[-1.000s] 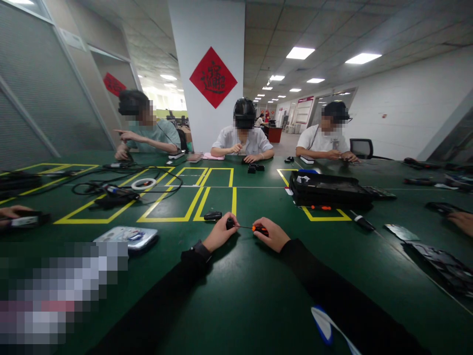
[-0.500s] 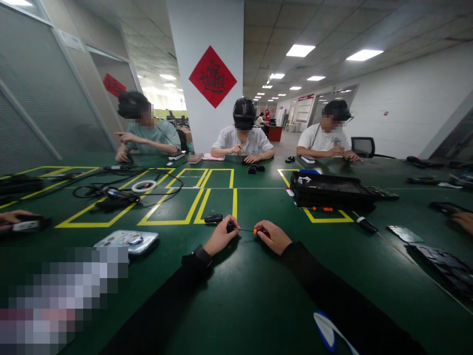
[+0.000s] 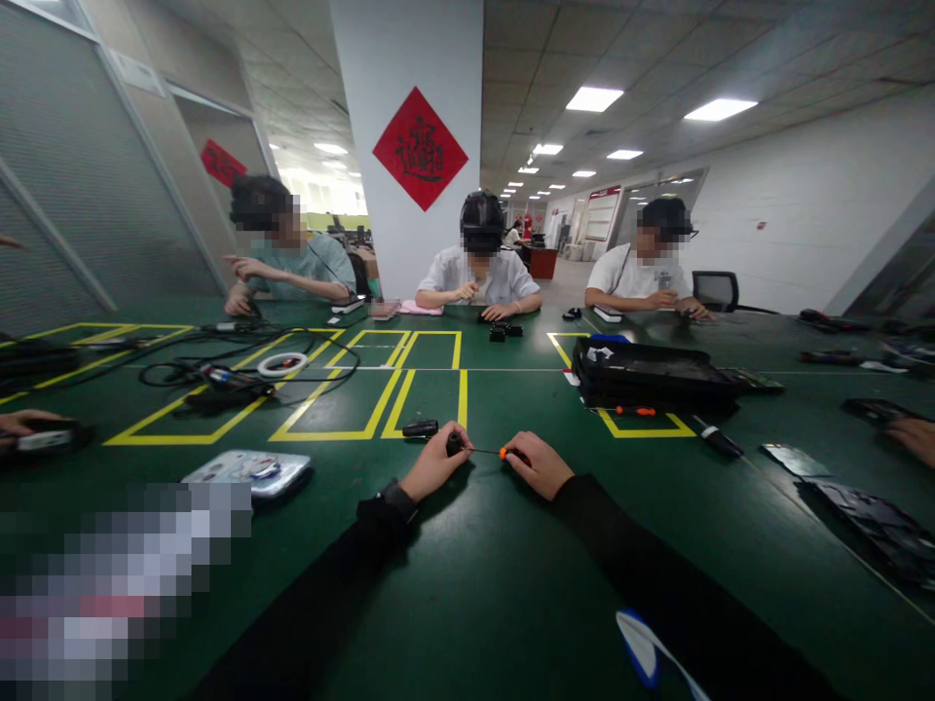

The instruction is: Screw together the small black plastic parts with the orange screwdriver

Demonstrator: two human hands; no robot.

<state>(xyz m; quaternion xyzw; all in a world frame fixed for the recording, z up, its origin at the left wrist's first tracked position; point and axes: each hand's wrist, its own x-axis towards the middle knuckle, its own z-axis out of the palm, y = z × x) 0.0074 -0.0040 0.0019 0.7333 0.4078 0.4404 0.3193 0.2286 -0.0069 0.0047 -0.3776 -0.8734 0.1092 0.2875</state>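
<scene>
My left hand (image 3: 432, 465) rests on the green table (image 3: 467, 584), its fingers pinched round a small black part (image 3: 454, 444). My right hand (image 3: 537, 464) is closed on an orange-handled screwdriver (image 3: 504, 453), whose thin shaft points left into the black part. Both arms wear black sleeves. A second small black piece (image 3: 421, 427) lies just beyond my left hand, beside yellow floor-tape lines.
A black tray (image 3: 653, 375) with an orange screwdriver (image 3: 634, 411) before it sits at right. Cables and a white ring (image 3: 283, 364) lie at left, a phone-like device (image 3: 248, 470) nearer. Three people sit across the table; other hands show at both edges.
The view has shifted slightly. My hands stay together with the screwdriver tip still at the black part.
</scene>
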